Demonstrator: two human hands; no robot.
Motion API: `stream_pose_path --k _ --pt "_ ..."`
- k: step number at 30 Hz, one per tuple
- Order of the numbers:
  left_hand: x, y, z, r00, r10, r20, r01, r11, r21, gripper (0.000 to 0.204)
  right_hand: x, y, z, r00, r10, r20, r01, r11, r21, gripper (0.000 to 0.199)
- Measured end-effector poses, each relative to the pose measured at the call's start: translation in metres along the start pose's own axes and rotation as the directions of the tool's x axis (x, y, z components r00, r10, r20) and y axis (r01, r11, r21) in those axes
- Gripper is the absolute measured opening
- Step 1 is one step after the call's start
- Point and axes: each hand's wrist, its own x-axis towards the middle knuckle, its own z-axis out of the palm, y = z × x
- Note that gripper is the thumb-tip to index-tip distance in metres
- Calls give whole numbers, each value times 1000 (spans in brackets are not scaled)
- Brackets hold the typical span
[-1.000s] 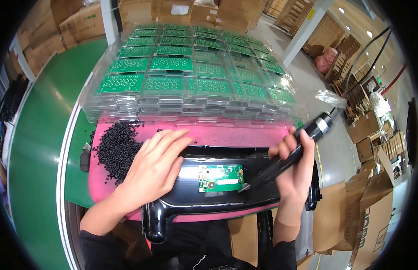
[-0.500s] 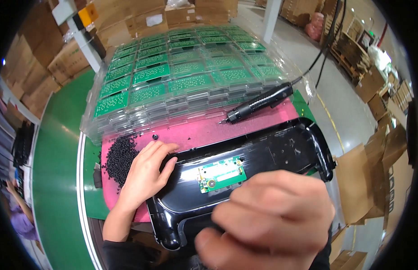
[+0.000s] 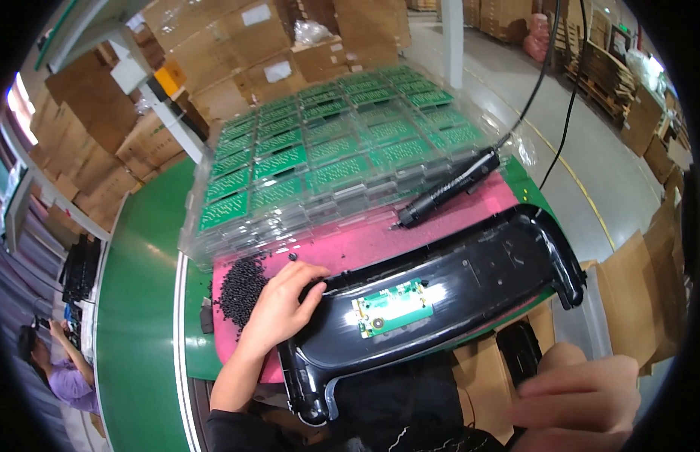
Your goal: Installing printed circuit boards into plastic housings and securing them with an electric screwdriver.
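Note:
A black glossy plastic housing point(image 3: 448, 290), a long shell with curved ends, lies on the pink mat in front of me. On it rests a small green circuit board point(image 3: 402, 313) with a round part at its left corner. My left hand point(image 3: 282, 309) grips the left part of the housing's far rim, thumb on the inside and fingers along the edge. At the lower right is my right hand point(image 3: 579, 392), smeared by motion and off the housing. It is beside a black part point(image 3: 519, 350) over a cardboard box; whether it touches that part is unclear.
Small black screws or pellets point(image 3: 243, 288) are heaped left of the housing. A black electric screwdriver point(image 3: 448, 188) lies on the pink mat point(image 3: 350, 248), its cable rising right. Clear trays of green boards point(image 3: 312, 151) are stacked behind. A person point(image 3: 71, 377) is at far left.
My right hand has moved from over the housing's near edge out to the lower right. The view has shifted. My left hand keeps its place on the rim.

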Motion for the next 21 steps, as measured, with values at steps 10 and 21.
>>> stream_pose_path --k 10,21 --pt "15 10 -2 982 51 183 -110 940 323 21 -34 45 -13 712 -699 -63 652 692 -311 16" --pt "-91 17 -111 808 297 -509 36 837 546 26 -164 264 -44 614 -358 -704 -322 700 -637 31"
